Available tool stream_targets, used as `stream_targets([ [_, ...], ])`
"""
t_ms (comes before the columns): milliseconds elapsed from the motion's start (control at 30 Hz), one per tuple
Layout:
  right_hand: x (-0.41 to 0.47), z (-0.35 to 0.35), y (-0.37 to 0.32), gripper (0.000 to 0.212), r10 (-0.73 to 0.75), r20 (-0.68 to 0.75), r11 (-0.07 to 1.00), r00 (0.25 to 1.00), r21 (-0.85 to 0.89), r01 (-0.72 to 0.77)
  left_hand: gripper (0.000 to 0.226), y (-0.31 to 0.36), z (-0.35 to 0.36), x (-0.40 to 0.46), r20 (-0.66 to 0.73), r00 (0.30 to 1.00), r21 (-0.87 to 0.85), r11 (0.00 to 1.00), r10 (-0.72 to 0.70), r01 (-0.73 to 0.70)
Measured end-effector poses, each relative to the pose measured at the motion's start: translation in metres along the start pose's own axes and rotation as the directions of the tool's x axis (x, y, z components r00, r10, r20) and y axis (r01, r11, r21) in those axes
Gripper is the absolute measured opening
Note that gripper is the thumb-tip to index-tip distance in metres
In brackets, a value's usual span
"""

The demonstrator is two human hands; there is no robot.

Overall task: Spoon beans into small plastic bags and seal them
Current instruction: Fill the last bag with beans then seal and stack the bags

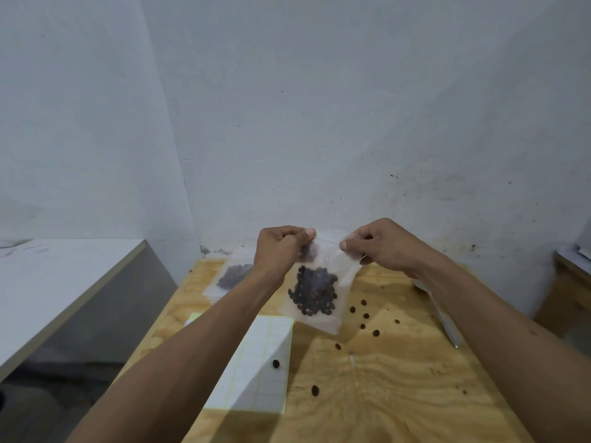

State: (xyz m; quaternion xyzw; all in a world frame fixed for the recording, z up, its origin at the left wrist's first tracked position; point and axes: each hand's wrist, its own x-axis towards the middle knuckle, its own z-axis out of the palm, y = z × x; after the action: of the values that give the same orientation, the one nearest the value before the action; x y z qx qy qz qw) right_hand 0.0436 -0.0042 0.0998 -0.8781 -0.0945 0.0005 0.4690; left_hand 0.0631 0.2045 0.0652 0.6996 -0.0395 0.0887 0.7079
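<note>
- Nearest the camera, on the plywood table (383, 394), lies a white sheet of ruled labels (262, 356) with one stray bean on it; none looks peeled off, though that is hard to tell.
- Around and beyond the sheet, loose beans (365, 315) are scattered on the wood, well apart from one another; these spills are left to pick up, judging by the task.
- Above the table's middle, the left hand (281, 251) and the right hand (383, 247) each pinch a top corner of a small clear bag (315, 292), thumbs and fingers closed on its upper edge.
- That bag hangs off the table with a dark clump of beans in its lower half, so filling looks finished and closing the strip appears to be the step in hand; whether it is fully shut cannot be told.
- Farther back, near the wall, another bag of beans (232, 276) lies flat, apparently done.
- No spoon can be made out for certain.
</note>
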Motion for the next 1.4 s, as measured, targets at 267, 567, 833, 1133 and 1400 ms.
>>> stream_targets([
  [267, 0.005, 0.013, -0.001, 0.066, 0.062, -0.276, 0.995, 0.959, 0.088, -0.039, 0.019, -0.002, -0.01, 0.003, -0.045, 0.999, -0.052, 0.999, -0.01, 0.008],
  [567, 0.014, 0.044, -0.006, 0.021, 0.073, -0.13, 0.922, 0.989, 0.386, -0.017, 0.023, 0.004, -0.044, -0.008, 0.029, 0.999, -0.119, 0.993, -0.013, 0.016],
  [833, 0.018, 0.112, -0.025, 0.013, 0.004, -0.011, 0.981, 1.0, 0.195, -0.002, 0.01, 0.006, -0.114, -0.011, -0.236, 0.972, -0.169, 0.984, 0.02, -0.062],
  [1133, 0.026, 0.21, -0.038, 0.021, -0.073, 0.241, 0.934, 0.968, -0.323, 0.151, 0.018, -0.003, -0.181, -0.023, -0.446, 0.895, -0.212, 0.972, -0.004, -0.101],
  [1400, 0.033, 0.262, -0.043, 0.022, -0.034, 0.232, 0.911, 0.972, -0.392, 0.126, 0.013, -0.013, -0.211, -0.026, -0.539, 0.842, -0.234, 0.966, -0.033, -0.111],
])
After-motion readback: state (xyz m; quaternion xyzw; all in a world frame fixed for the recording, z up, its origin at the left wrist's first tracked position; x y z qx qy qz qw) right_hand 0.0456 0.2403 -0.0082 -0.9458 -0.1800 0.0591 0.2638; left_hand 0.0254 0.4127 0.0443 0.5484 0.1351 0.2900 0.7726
